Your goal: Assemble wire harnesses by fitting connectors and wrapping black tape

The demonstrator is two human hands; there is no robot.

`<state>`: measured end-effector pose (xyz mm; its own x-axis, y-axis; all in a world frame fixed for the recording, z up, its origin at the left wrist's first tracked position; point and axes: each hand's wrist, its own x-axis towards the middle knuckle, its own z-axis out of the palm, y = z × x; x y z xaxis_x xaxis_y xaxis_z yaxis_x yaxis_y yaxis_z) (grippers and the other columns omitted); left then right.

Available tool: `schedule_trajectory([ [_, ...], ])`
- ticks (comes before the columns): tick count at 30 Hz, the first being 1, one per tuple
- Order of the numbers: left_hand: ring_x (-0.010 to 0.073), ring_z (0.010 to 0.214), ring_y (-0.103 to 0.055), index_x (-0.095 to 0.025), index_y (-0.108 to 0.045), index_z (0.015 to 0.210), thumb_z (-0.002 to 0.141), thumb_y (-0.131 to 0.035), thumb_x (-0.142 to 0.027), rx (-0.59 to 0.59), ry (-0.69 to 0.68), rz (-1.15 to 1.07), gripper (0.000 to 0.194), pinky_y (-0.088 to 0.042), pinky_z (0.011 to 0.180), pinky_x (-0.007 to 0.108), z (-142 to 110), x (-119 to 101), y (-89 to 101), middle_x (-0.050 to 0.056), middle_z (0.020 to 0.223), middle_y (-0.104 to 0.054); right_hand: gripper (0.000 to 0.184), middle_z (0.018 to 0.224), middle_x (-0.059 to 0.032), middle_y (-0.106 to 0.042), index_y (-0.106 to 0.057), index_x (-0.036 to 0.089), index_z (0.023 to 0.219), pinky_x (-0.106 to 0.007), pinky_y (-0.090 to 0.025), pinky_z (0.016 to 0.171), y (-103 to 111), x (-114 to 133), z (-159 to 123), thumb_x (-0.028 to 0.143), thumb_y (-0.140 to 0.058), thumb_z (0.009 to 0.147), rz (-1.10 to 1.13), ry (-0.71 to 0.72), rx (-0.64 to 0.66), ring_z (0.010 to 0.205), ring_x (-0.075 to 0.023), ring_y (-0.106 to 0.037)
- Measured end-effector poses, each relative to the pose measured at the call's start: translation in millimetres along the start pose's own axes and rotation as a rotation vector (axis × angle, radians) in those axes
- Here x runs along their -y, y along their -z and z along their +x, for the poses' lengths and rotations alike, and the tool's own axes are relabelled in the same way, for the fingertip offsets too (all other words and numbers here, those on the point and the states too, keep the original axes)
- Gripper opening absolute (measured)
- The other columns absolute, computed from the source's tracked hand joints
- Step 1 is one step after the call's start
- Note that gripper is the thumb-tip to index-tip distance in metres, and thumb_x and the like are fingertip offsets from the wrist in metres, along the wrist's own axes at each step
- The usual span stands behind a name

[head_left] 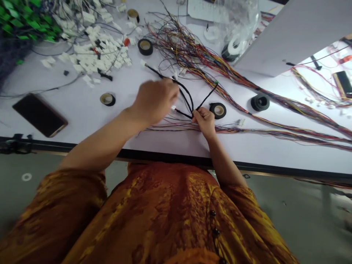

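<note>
Though slender, curving black-wrapped cables (pixel 207 96) in the right hand (pixel 205 119).

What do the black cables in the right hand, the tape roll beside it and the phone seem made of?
Black cables: probably wires under dark tape, judging by the even, matte black covering.
Tape roll: dull black tape, cloth or plastic, around a pale core, perhaps cardboard.
Phone: likely glass front, since its dark face looks smooth; its paler edge may be metal or plastic.

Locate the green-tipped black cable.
In the head view, the green-tipped black cable is just right of centre, running from the right hand up toward the multicoloured wires.
</note>
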<state>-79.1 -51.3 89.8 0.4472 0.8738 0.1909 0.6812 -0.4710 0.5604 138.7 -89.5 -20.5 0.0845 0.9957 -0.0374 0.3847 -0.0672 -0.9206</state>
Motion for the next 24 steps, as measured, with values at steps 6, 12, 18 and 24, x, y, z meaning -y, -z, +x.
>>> schedule_trajectory([
  [6, 0.0202, 0.070, -0.062, -0.018, -0.064, 0.082, 0.086, -0.051, -0.009, 0.578, -0.375, 0.051, 0.016, -0.041, 0.064, 0.035, -70.5, -70.2, -56.8, 0.008, 0.085, -0.066, 0.015, 0.061, 0.0012, -0.066, -0.051, 0.021, 0.071, -0.024, -0.037, 0.049, 6.3, 17.3, 5.9, 0.025, -0.054, 0.085, -0.098, -0.125, 0.102, 0.045, -0.0095, -0.050],
  [12, 0.0171, 0.063, -0.059, -0.019, -0.062, 0.074, 0.086, -0.066, -0.035, 0.366, -0.070, -0.246, 0.021, -0.041, 0.059, 0.031, -33.5, -31.4, -85.5, 0.004, 0.069, -0.065, 0.014, 0.060, 0.0061, -0.057, -0.049, 0.022, 0.079, -0.023, -0.032, 0.047, 11.0, 16.5, 7.2, 0.020, -0.062, 0.073, 0.010, -0.171, 0.315, 0.047, -0.0088, -0.044],
  [18, 0.0077, 0.042, -0.043, -0.019, -0.055, 0.080, 0.086, -0.066, -0.024, 0.189, 0.299, -0.833, 0.013, -0.034, 0.043, 0.023, 26.6, 15.9, -106.4, -0.005, 0.053, -0.050, 0.010, 0.059, 0.0049, -0.052, -0.053, 0.020, 0.081, -0.027, -0.038, 0.057, 9.7, 18.4, 3.4, 0.013, -0.050, 0.075, -0.119, -0.077, 0.343, 0.054, -0.0116, -0.049],
  [24, 0.0087, 0.050, -0.058, -0.017, -0.052, 0.075, 0.089, -0.054, -0.020, -0.001, 0.435, -0.879, 0.014, -0.043, 0.046, 0.018, 16.3, 35.1, -114.0, -0.003, 0.056, -0.056, 0.038, 0.071, 0.0056, -0.053, -0.059, 0.022, 0.113, -0.021, -0.027, 0.041, 53.4, 25.8, -15.0, 0.028, -0.066, 0.076, 0.429, -0.405, 0.446, 0.046, -0.0054, -0.037],
])
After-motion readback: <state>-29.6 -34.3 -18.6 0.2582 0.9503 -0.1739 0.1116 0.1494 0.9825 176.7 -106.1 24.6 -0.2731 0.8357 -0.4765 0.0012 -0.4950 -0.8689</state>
